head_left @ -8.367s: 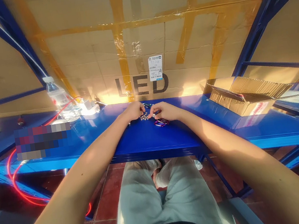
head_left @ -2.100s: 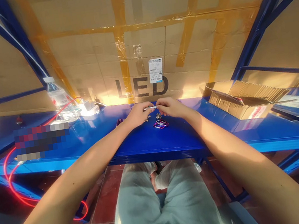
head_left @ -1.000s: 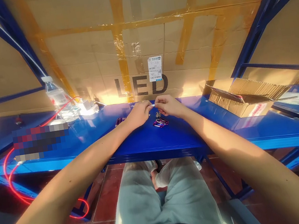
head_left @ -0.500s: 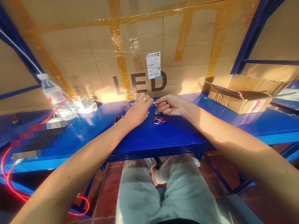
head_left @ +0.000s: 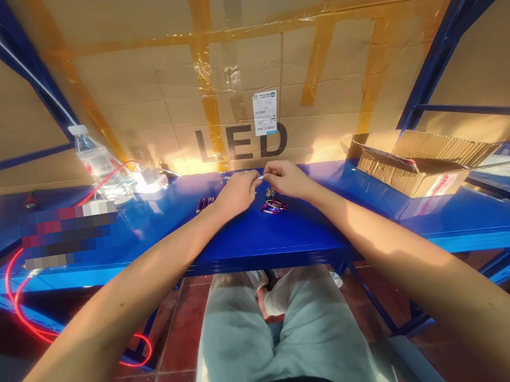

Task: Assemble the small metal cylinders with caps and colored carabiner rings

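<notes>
Both my hands meet over the far middle of the blue metal shelf [head_left: 253,242]. My left hand [head_left: 238,192] and my right hand [head_left: 285,180] are closed in a pinch on the two ends of a small silvery metal part [head_left: 261,178], too small to name. Just below the hands lies a little heap of shiny purple and pink clips [head_left: 274,206]. A few tiny metal bits [head_left: 269,194] lie beside the heap. A dark purple piece [head_left: 204,204] lies to the left of my left hand.
A large cardboard box marked LED [head_left: 243,143] stands right behind the hands. A water bottle [head_left: 95,162] and a white power adapter [head_left: 150,180] with a red cable [head_left: 22,302] are at the left. An open cardboard box [head_left: 418,163] sits at the right.
The hands have stayed pinched together on the small part; they rose slightly and came back. Earlier they were lower, at the loose metal bits on the shelf.
</notes>
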`<act>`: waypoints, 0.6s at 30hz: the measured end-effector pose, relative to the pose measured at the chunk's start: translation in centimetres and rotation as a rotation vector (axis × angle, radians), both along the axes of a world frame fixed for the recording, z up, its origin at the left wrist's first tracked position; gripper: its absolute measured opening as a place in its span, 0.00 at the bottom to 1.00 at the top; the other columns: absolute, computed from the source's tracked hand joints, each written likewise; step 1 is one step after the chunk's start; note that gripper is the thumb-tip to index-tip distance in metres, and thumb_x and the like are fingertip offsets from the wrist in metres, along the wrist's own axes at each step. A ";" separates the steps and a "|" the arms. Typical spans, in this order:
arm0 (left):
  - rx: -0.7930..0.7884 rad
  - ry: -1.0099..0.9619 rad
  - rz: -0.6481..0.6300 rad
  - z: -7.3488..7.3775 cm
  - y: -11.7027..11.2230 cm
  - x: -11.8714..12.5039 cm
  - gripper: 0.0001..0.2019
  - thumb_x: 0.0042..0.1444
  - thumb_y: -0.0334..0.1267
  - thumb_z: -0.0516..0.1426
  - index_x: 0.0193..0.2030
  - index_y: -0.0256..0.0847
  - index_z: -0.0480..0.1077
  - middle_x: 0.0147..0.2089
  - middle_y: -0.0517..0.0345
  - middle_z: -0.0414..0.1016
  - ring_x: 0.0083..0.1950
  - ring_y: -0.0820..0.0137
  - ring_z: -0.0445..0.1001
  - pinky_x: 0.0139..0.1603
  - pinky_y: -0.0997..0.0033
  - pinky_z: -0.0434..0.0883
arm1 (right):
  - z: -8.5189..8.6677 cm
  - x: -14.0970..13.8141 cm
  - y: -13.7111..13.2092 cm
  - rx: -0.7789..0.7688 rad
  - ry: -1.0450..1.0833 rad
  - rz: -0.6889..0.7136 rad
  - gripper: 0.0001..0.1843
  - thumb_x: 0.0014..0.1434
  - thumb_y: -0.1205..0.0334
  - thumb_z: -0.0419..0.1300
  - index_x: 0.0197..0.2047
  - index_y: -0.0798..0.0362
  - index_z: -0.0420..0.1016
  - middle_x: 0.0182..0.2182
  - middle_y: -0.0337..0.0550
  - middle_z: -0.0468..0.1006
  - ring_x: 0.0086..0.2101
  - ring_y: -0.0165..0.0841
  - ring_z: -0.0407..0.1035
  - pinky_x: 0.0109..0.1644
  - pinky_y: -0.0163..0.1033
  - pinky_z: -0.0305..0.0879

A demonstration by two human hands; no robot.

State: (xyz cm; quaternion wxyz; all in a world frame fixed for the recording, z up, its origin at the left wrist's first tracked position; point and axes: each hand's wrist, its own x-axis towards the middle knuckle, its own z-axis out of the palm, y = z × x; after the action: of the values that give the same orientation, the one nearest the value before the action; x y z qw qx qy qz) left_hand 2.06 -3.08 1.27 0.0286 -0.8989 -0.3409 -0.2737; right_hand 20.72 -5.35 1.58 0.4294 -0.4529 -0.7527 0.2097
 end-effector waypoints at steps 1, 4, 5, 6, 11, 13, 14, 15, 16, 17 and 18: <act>0.015 0.001 -0.002 0.0 -0.1 -0.1 0.12 0.71 0.32 0.50 0.43 0.37 0.75 0.41 0.45 0.82 0.45 0.58 0.80 0.47 0.62 0.72 | 0.0 0.0 -0.1 -0.016 0.006 0.001 0.08 0.60 0.66 0.56 0.29 0.51 0.66 0.19 0.34 0.65 0.24 0.30 0.59 0.29 0.36 0.53; 0.068 0.024 -0.021 0.0 -0.2 -0.3 0.13 0.70 0.31 0.50 0.43 0.36 0.76 0.43 0.43 0.82 0.47 0.57 0.80 0.48 0.61 0.72 | 0.4 -0.4 -0.6 -0.133 0.056 0.007 0.09 0.60 0.69 0.56 0.28 0.50 0.65 0.17 0.33 0.64 0.21 0.29 0.58 0.26 0.35 0.53; 0.087 0.033 -0.030 0.0 -0.2 -0.4 0.13 0.69 0.31 0.49 0.43 0.36 0.76 0.43 0.43 0.82 0.47 0.57 0.80 0.49 0.60 0.73 | 0.6 -0.5 -0.9 -0.182 0.086 0.013 0.10 0.61 0.69 0.56 0.28 0.50 0.65 0.17 0.33 0.63 0.20 0.28 0.57 0.25 0.35 0.52; 0.105 0.040 -0.040 0.0 -0.1 -0.4 0.13 0.69 0.30 0.49 0.43 0.36 0.76 0.43 0.42 0.82 0.47 0.56 0.80 0.49 0.60 0.73 | 0.7 -0.6 -1.1 -0.229 0.124 0.020 0.10 0.61 0.70 0.56 0.28 0.50 0.64 0.16 0.32 0.61 0.19 0.28 0.56 0.24 0.34 0.52; 0.164 0.034 -0.073 -0.3 0.3 -0.4 0.13 0.67 0.29 0.49 0.43 0.36 0.75 0.44 0.42 0.82 0.48 0.57 0.79 0.51 0.58 0.73 | 0.9 -0.9 -1.5 -0.356 0.325 0.085 0.12 0.61 0.71 0.59 0.28 0.50 0.62 0.15 0.28 0.56 0.18 0.24 0.49 0.22 0.31 0.45; 0.167 0.026 -0.077 -0.4 0.4 -0.4 0.13 0.68 0.29 0.49 0.43 0.35 0.75 0.44 0.41 0.82 0.48 0.57 0.79 0.52 0.57 0.73 | 0.9 -0.8 -1.5 -0.376 0.357 0.105 0.13 0.61 0.70 0.60 0.28 0.50 0.62 0.15 0.28 0.56 0.18 0.23 0.49 0.22 0.31 0.44; 0.164 0.021 -0.077 -0.4 0.4 -0.4 0.13 0.68 0.29 0.49 0.43 0.35 0.75 0.44 0.41 0.81 0.49 0.57 0.79 0.52 0.57 0.73 | 0.9 -0.7 -1.4 -0.378 0.360 0.110 0.13 0.61 0.70 0.61 0.28 0.51 0.62 0.15 0.28 0.56 0.18 0.23 0.49 0.21 0.31 0.43; 0.155 0.014 -0.076 -0.4 0.4 -0.4 0.13 0.68 0.29 0.49 0.44 0.36 0.75 0.44 0.42 0.81 0.49 0.57 0.79 0.52 0.57 0.73 | 0.9 -0.7 -1.4 -0.375 0.355 0.111 0.13 0.61 0.70 0.61 0.28 0.51 0.62 0.16 0.28 0.56 0.18 0.23 0.49 0.21 0.31 0.43; 0.140 0.002 -0.072 -0.3 0.4 -0.4 0.13 0.68 0.29 0.49 0.44 0.36 0.76 0.44 0.43 0.81 0.48 0.57 0.79 0.51 0.57 0.73 | 1.1 -0.6 -1.4 -0.368 0.338 0.107 0.13 0.62 0.70 0.62 0.28 0.51 0.63 0.16 0.29 0.57 0.18 0.23 0.49 0.21 0.31 0.44; 0.116 -0.015 -0.062 -0.2 0.4 -0.4 0.13 0.69 0.30 0.49 0.45 0.37 0.76 0.43 0.44 0.81 0.47 0.58 0.79 0.50 0.58 0.73 | 1.3 -0.4 -1.4 -0.355 0.309 0.096 0.13 0.62 0.69 0.62 0.28 0.52 0.64 0.16 0.29 0.58 0.18 0.23 0.51 0.21 0.31 0.45; 0.084 -0.037 -0.048 0.0 0.4 -0.4 0.12 0.69 0.32 0.50 0.45 0.37 0.76 0.42 0.45 0.81 0.46 0.58 0.79 0.49 0.58 0.73 | 1.6 -0.3 -1.4 -0.339 0.267 0.075 0.12 0.63 0.68 0.62 0.29 0.52 0.66 0.17 0.30 0.60 0.18 0.23 0.53 0.21 0.31 0.47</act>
State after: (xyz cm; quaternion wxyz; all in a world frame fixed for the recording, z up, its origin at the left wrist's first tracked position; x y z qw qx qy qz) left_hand 1.65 -2.65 1.26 0.0535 -0.8997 -0.3076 -0.3050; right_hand 20.45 -6.79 3.18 0.4350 -0.4583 -0.6595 0.4072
